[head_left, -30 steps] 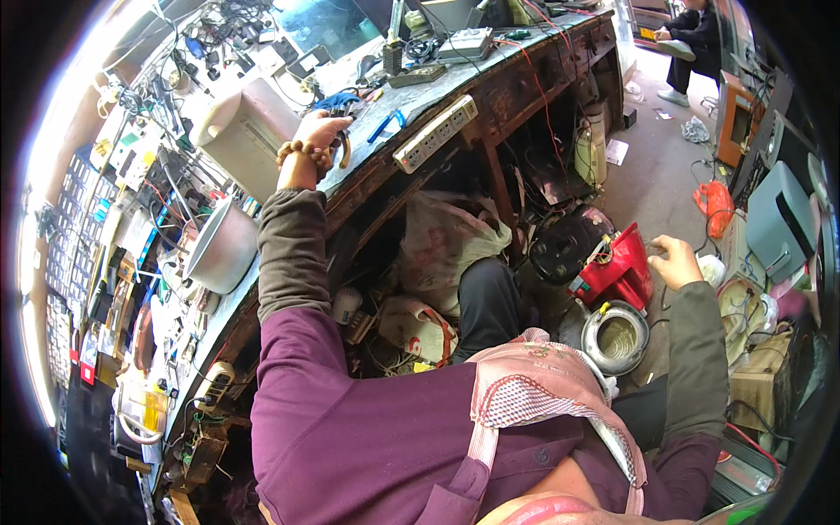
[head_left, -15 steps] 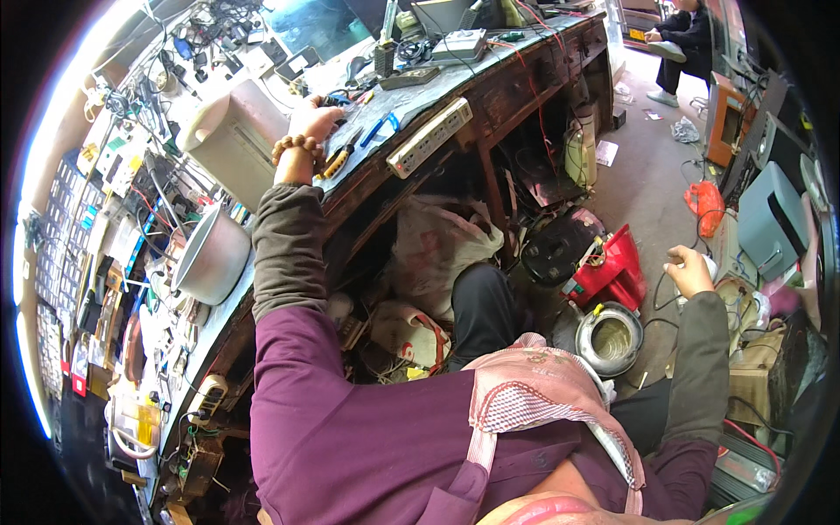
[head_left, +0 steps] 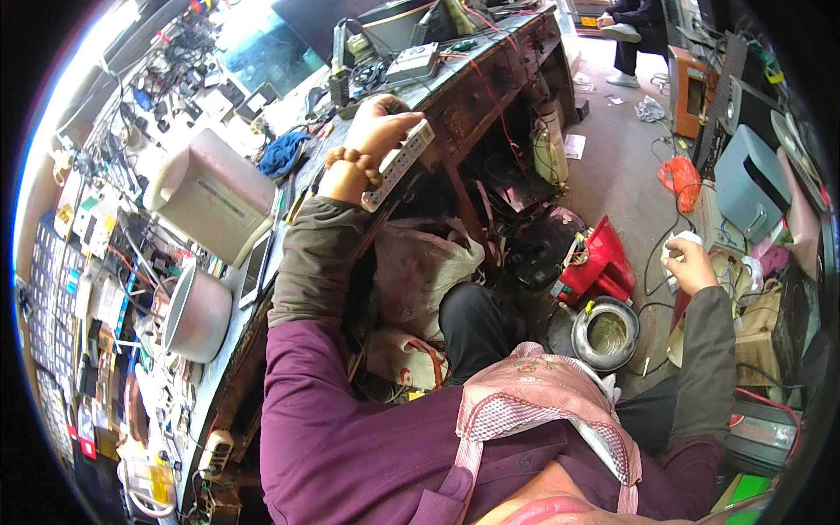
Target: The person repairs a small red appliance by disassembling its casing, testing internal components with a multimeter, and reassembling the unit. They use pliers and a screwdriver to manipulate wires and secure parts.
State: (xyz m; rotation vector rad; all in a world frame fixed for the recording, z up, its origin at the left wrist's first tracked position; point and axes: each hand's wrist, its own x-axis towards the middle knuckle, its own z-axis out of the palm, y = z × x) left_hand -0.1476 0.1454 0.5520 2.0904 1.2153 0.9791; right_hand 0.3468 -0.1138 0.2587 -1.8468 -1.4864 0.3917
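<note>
My left hand [head_left: 378, 131], with a beaded bracelet [head_left: 352, 164] at the wrist, is over the bench's front edge beside the white power strip [head_left: 404, 157]. Its fingers are curled; something dark shows by them, too small to name. On the right, my right hand [head_left: 694, 267] is raised above the floor clutter with its fingers bent inward. A white thing [head_left: 687, 238] shows at its fingertips, its kind unclear. Closer to my knees are a red appliance shell [head_left: 604, 271] and a round silver metal pot [head_left: 606, 337].
A cluttered bench [head_left: 219, 350] carries a beige casing [head_left: 210, 197], a metal pot [head_left: 199, 313] and a blue cloth [head_left: 282, 153]. Plastic bags [head_left: 420, 267] fill the space beneath. Cables cross the floor near a grey-blue box [head_left: 751, 184]. Another person [head_left: 634, 31] sits far right.
My left hand has gone from the tools on the bench top to the power strip at its edge, fingers now more curled. My right hand has drawn slightly nearer to me. The view has shifted.
</note>
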